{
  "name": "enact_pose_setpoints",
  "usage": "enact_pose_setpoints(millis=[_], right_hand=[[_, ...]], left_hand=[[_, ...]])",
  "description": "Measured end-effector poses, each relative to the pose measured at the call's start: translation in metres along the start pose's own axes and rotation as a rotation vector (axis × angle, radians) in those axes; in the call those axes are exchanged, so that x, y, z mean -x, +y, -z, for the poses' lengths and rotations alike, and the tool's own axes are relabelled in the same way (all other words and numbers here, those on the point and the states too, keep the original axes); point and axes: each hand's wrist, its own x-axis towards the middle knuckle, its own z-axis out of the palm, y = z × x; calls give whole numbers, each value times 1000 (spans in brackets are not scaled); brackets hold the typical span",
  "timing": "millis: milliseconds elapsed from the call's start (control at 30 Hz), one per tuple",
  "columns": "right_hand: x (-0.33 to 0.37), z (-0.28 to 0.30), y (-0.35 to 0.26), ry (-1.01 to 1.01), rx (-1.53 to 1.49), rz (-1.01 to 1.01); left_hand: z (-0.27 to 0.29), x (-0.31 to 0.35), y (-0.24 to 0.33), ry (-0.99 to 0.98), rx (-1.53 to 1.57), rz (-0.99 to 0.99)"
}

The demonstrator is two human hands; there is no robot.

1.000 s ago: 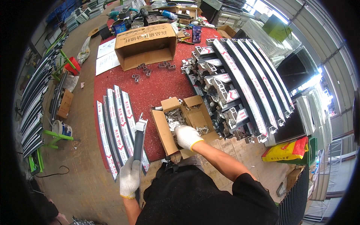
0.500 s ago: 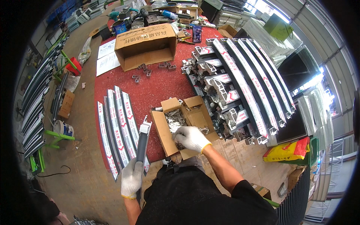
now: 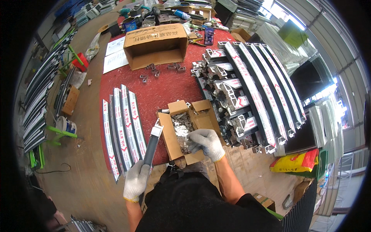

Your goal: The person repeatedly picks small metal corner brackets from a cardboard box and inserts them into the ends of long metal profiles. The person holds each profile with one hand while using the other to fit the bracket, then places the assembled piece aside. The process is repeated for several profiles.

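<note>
A red-topped worktable [image 3: 176,87] fills the middle of the frame. On its right side sits a broad stack of dark metal profiles [image 3: 247,83], several faced with white film printed in red, curved by the lens. At the left edge of the frame, more long profiles [image 3: 36,104] lie side by side on green stands. The large cardboard carton [image 3: 156,35] rests on its side at the upper centre, its mouth facing the lower edge of the frame. Left of the centre, a group of film-covered strips [image 3: 127,129] lies side by side on the table. The small cardboard carton [image 3: 170,135], flaps spread, is at the centre, near the table's lower edge. A yellow-and-red sack [image 3: 295,161] sits at the lower right.

The dark bar [image 3: 151,149] slants up from the lower centre, its pale-capped end beside the small carton's left flap. The left hand [image 3: 136,179], in a white knit glove, is wrapped around its lower part. The right hand [image 3: 208,143], gloved likewise, is over the lower right of that carton, fingers bent inward; whether they pinch anything, I cannot tell. Small metal brackets [image 3: 143,78] lie below the large carton. Smallest are the thin silvery pieces [image 3: 182,125] heaped inside the small carton.
</note>
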Motion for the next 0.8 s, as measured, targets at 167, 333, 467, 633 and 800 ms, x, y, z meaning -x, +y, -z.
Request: enact_pose_setpoints(millis=[167,333,467,633,800], right_hand=[[9,-9,-30,82,264,161],[15,-9,-52,29,372,206],[12,-22,-62,125,440,316],[5,-37,-82,9,609,635],[-4,-47,-93,-117,784,918]], left_hand=[[-1,1,4,-12,28,81],[2,3,14,-51,113,107],[9,9,16,-113,64,105],[12,13,7,-258,214,136],[7,19,-2,-279,337,144]])
